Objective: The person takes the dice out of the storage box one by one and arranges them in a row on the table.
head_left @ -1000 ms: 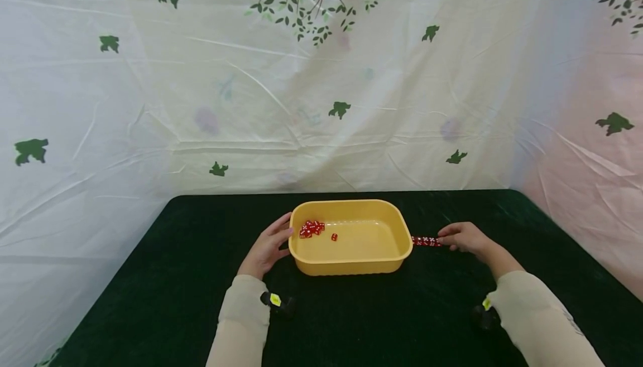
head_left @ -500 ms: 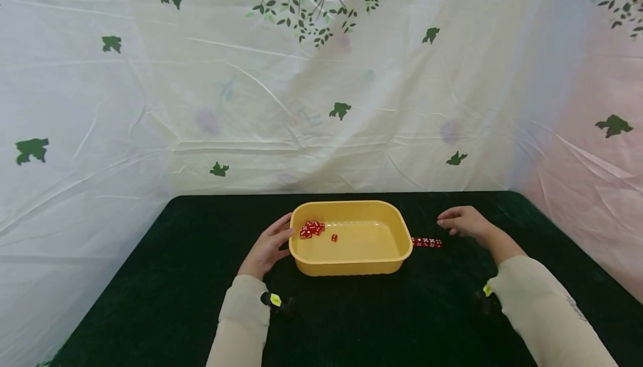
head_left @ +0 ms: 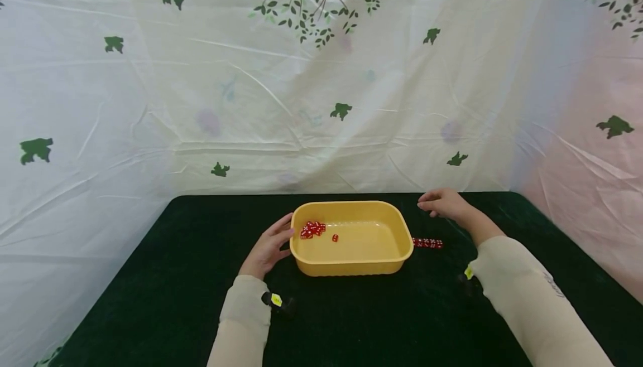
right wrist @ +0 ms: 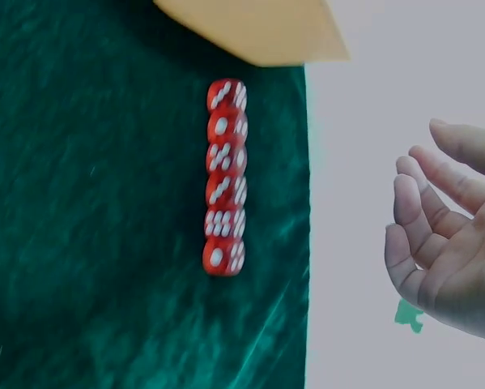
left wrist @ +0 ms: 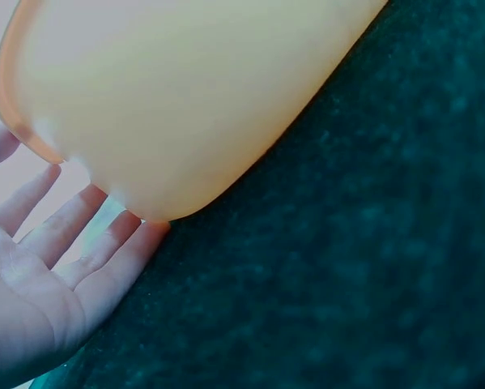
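A yellow plastic basin point(head_left: 366, 250) sits on the dark green cloth. Inside it, toward the left, lies a pile of red dice point(head_left: 310, 229), with one single die point(head_left: 335, 238) apart from them. My left hand point(head_left: 267, 247) rests against the basin's left side; in the left wrist view its fingers point(left wrist: 64, 223) are extended, tips touching the wall. A straight row of red dice point(right wrist: 225, 177) lies on the cloth by the basin's right side. My right hand point(head_left: 447, 206) hovers beyond that row with nothing visible in it, fingers point(right wrist: 412, 203) loosely bent.
Dark green cloth point(head_left: 361, 322) covers the table. Behind and at the sides hangs a pale curtain point(head_left: 281, 105) with leaf prints. A dark wrist camera point(head_left: 283, 304) is strapped at the left sleeve.
My right hand has let go of the right end of the dice row, lifted away, then moved farther back and leftward. The left hand and basin have stayed put.
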Available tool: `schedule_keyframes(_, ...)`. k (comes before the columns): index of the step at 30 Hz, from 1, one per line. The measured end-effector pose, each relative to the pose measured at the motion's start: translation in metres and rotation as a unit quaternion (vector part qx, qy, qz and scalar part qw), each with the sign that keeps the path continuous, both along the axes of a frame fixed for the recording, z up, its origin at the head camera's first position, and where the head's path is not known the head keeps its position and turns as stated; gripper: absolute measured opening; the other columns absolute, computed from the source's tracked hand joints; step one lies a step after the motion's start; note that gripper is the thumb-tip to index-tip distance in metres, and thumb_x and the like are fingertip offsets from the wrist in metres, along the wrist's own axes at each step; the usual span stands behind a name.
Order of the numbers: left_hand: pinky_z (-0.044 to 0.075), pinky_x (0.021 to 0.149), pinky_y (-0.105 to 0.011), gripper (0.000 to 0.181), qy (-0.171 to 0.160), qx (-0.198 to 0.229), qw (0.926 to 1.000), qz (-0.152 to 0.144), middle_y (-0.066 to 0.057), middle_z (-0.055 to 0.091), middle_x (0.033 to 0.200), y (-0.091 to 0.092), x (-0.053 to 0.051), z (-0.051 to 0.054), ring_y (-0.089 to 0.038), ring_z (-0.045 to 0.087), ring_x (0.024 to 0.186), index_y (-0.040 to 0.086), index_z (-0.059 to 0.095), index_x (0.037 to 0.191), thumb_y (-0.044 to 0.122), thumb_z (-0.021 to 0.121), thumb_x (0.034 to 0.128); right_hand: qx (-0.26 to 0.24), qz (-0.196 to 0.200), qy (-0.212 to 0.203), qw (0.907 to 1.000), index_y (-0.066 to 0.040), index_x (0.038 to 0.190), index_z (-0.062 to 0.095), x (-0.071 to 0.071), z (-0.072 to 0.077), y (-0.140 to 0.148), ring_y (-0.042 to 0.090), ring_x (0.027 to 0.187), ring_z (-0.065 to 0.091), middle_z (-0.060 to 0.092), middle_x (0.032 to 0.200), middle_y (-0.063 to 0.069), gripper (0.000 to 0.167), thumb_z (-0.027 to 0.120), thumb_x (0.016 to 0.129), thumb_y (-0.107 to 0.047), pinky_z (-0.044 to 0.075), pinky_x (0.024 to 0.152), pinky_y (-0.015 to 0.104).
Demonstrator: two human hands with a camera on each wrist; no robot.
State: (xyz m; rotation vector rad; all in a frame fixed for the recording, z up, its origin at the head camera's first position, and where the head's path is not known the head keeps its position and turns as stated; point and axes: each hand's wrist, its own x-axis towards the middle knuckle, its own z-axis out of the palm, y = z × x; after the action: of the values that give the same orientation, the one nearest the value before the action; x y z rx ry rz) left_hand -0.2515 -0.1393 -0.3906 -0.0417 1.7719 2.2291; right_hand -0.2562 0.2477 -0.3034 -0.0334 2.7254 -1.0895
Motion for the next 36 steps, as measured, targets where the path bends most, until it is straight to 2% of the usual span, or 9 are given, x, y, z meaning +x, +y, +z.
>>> schedule_keyframes(8, 0.029, 0.088, -0.055, 0.048, 0.004, 0.007, 1.0000, -0.001, -0.009, 0.036, 0.131, 0.001, -0.001, 0.000, -0.028, 0.034, 0.116, 0.016, 0.038, 0.130, 0.016, 0.054, 0.0849, -0.010, 0.027, 0.017, 0.9994, 0.004, 0.112, 0.050, -0.013, 0.004, -0.026, 0.026, 0.083, 0.050, 0.051, 0.107, 0.018, 0.042, 0.054, 0.085, -0.028, 0.042, 0.077, 0.040)
schedule_keyframes(14, 0.029, 0.087, -0.056, 0.048, 0.008, 0.003, 1.0000, 0.001, -0.010, 0.037, 0.131, 0.000, -0.002, 0.000, -0.028, 0.035, 0.115, 0.015, 0.037, 0.131, 0.016, 0.053, 0.0854, -0.024, 0.037, 0.030, 0.9986, 0.004, 0.110, 0.052, -0.020, 0.002, -0.049, 0.028, 0.082, 0.051, 0.053, 0.104, 0.016, 0.038, 0.054, 0.085, -0.025, 0.041, 0.080, 0.043)
schedule_keyframes(20, 0.028, 0.088, -0.056, 0.050, 0.004, -0.008, 1.0000, 0.004, -0.009, 0.036, 0.132, 0.001, -0.003, -0.001, -0.029, 0.036, 0.115, 0.016, 0.037, 0.131, 0.018, 0.055, 0.0847, -0.038, 0.048, 0.035, 0.9975, 0.004, 0.106, 0.054, -0.023, -0.003, -0.073, 0.028, 0.084, 0.051, 0.054, 0.101, 0.016, 0.031, 0.054, 0.085, -0.018, 0.043, 0.077, 0.039)
schedule_keyframes(29, 0.029, 0.088, -0.055, 0.050, 0.004, -0.005, 1.0000, 0.001, -0.009, 0.037, 0.131, 0.001, -0.002, 0.000, -0.029, 0.036, 0.115, 0.016, 0.036, 0.131, 0.018, 0.055, 0.0850, -0.063, 0.063, 0.026, 0.9957, 0.004, 0.102, 0.057, -0.026, -0.010, -0.105, 0.029, 0.083, 0.050, 0.056, 0.098, 0.013, 0.025, 0.056, 0.084, -0.013, 0.042, 0.079, 0.042)
schedule_keyframes(36, 0.030, 0.087, -0.055, 0.047, 0.007, 0.003, 1.0000, -0.002, -0.009, 0.037, 0.131, 0.000, -0.003, -0.001, -0.028, 0.036, 0.116, 0.016, 0.037, 0.130, 0.016, 0.053, 0.0857, -0.094, 0.077, 0.034, 0.9920, 0.006, 0.099, 0.058, -0.026, -0.022, -0.124, 0.032, 0.082, 0.052, 0.056, 0.094, 0.013, 0.023, 0.058, 0.081, -0.010, 0.044, 0.073, 0.042)
